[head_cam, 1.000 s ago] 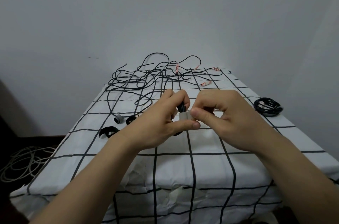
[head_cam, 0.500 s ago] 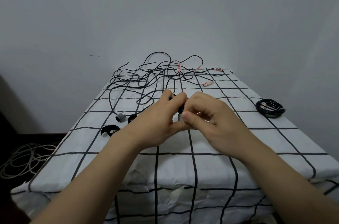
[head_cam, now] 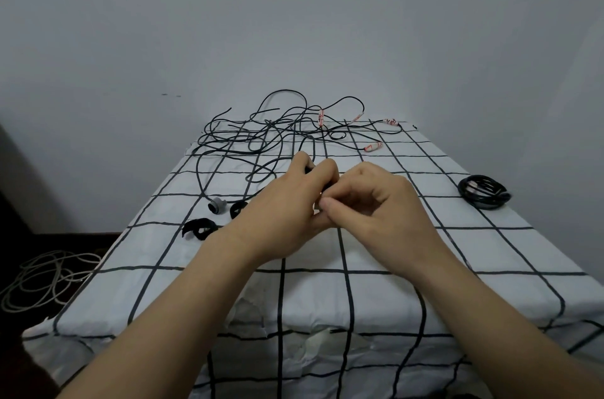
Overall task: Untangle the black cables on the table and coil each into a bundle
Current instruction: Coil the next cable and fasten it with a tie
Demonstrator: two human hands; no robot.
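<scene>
Both our hands meet over the middle of the checked table (head_cam: pixel 425 300). Our left hand (head_cam: pixel 281 212) curls round a black cable (head_cam: pixel 309 170); our right hand (head_cam: pixel 379 212) pinches the same cable right beside it, the grip point mostly hidden. The cable tangle (head_cam: pixel 261 137) lies at the far end. One coiled bundle (head_cam: pixel 483 192) sits near the right edge. Two black straps (head_cam: pixel 199 229) lie left of our hands.

Checked tablecloth (head_cam: pixel 392 284), pale cable heap (head_cam: pixel 42 281) on the floor (head_cam: pixel 75 240), grey wall (head_cam: pixel 294 22)
</scene>
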